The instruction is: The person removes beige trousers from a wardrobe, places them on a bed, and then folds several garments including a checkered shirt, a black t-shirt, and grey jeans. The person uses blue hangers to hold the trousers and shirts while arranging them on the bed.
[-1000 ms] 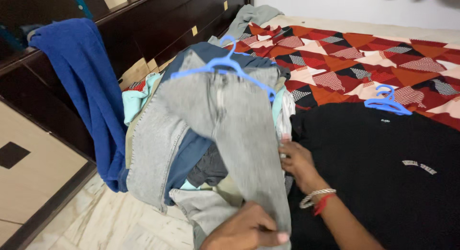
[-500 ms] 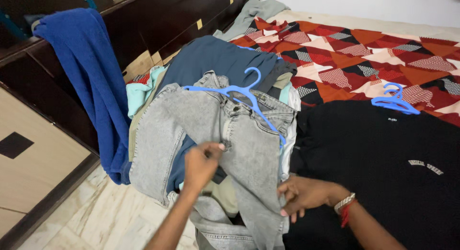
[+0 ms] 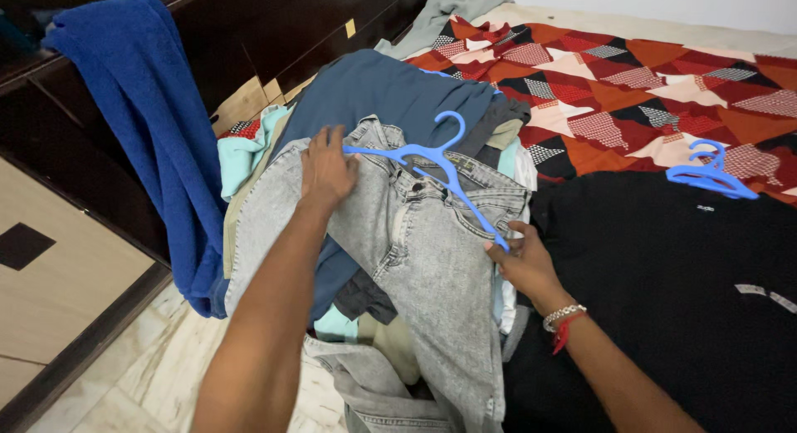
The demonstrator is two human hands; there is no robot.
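Grey jeans (image 3: 415, 250) are lying on top of the clothes pile (image 3: 390, 101) at the bed edge, waistband pointing away from you, legs running down toward you and slightly right. Blue hanger (image 3: 432, 163) is sitting across the waistband, hook pointing away. Your left hand (image 3: 326, 169) is pressing flat, fingers spread, on the left hip. Your right hand (image 3: 521, 263) is pinching the hanger's right tip. Small white print is showing on the black shirt (image 3: 664, 292) to the right.

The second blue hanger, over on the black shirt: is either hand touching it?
No. The second blue hanger lies alone on the black shirt, while the left hand and right hand are at the grey jeans.
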